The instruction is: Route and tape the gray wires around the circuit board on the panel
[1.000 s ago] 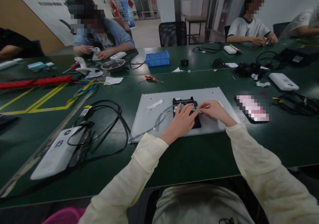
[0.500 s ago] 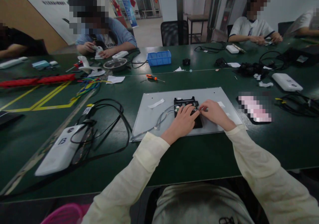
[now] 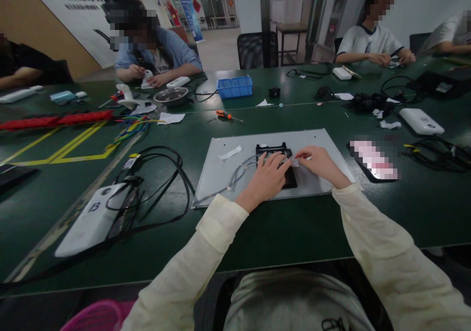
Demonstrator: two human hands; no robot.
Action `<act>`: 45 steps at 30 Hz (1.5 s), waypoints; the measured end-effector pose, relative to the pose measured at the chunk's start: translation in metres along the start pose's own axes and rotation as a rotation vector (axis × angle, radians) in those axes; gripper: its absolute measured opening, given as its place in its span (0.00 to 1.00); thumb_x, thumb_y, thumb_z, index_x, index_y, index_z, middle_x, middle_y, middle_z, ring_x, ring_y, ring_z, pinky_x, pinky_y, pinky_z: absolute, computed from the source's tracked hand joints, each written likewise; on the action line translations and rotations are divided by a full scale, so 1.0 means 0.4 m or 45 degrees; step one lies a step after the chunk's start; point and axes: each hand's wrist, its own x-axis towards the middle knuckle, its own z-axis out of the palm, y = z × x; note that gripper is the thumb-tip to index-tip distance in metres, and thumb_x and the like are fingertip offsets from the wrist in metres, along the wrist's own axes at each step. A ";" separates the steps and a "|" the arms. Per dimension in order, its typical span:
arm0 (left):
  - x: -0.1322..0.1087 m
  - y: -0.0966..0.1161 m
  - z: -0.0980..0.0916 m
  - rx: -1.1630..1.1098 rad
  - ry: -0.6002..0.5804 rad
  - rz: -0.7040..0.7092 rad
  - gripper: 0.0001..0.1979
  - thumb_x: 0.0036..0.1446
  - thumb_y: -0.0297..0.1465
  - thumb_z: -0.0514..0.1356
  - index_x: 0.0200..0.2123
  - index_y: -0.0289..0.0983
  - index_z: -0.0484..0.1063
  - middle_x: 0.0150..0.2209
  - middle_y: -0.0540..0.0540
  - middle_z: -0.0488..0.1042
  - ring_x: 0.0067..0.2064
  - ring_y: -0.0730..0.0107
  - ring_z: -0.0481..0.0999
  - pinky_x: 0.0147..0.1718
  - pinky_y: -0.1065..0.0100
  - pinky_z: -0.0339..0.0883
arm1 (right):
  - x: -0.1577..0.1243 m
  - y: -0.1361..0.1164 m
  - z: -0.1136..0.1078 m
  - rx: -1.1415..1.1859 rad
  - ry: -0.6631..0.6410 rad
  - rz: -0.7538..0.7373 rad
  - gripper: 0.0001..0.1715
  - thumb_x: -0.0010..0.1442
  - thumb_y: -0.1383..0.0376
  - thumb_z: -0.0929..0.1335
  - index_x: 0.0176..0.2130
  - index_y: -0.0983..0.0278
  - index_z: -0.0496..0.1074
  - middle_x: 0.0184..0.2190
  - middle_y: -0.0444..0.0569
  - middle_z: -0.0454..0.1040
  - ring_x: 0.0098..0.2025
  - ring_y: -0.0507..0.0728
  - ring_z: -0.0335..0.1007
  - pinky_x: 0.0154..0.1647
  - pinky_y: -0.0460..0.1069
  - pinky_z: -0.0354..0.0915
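Note:
A grey metal panel (image 3: 228,174) lies flat on the green table in front of me. A black module (image 3: 272,150) sits on the panel, with grey wires (image 3: 239,174) running off to its left. My left hand (image 3: 267,176) rests on the module, fingers curled down onto it. My right hand (image 3: 320,164) is beside it, pinching a small pale strip at the module's right edge. A white tape strip (image 3: 230,152) lies on the panel to the left.
A white box with black cables (image 3: 95,215) lies at my left. An orange screwdriver (image 3: 224,116), a blue bin (image 3: 234,86) and a metal bowl (image 3: 171,95) lie farther off. A dark tray (image 3: 371,159) sits right of the panel. Other people work across the table.
Both hands stay on the black module with only small finger movements. The view shifted slightly.

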 end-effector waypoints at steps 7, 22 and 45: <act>-0.019 -0.139 -0.042 0.014 0.213 -0.570 0.18 0.62 0.30 0.50 0.55 0.37 0.65 0.55 0.37 0.65 0.57 0.51 0.62 0.54 0.52 0.59 | 0.004 0.005 -0.005 0.080 0.148 0.001 0.10 0.54 0.69 0.66 0.33 0.63 0.77 0.35 0.49 0.77 0.34 0.55 0.72 0.40 0.51 0.66; -0.100 -0.369 0.009 -0.088 -0.035 -0.996 0.19 0.53 0.31 0.55 0.49 0.39 0.72 0.45 0.39 0.74 0.49 0.52 0.70 0.47 0.57 0.64 | -0.006 -0.017 0.011 -0.072 0.060 -0.053 0.11 0.57 0.71 0.64 0.36 0.63 0.76 0.36 0.50 0.75 0.36 0.56 0.71 0.41 0.50 0.64; 0.021 -0.448 -0.002 -0.441 -0.356 -0.572 0.24 0.43 0.27 0.57 0.47 0.38 0.74 0.36 0.49 0.77 0.36 0.66 0.75 0.38 0.69 0.66 | -0.014 -0.046 0.023 -0.243 0.038 -0.099 0.12 0.60 0.71 0.63 0.38 0.63 0.75 0.39 0.51 0.75 0.42 0.58 0.71 0.43 0.51 0.63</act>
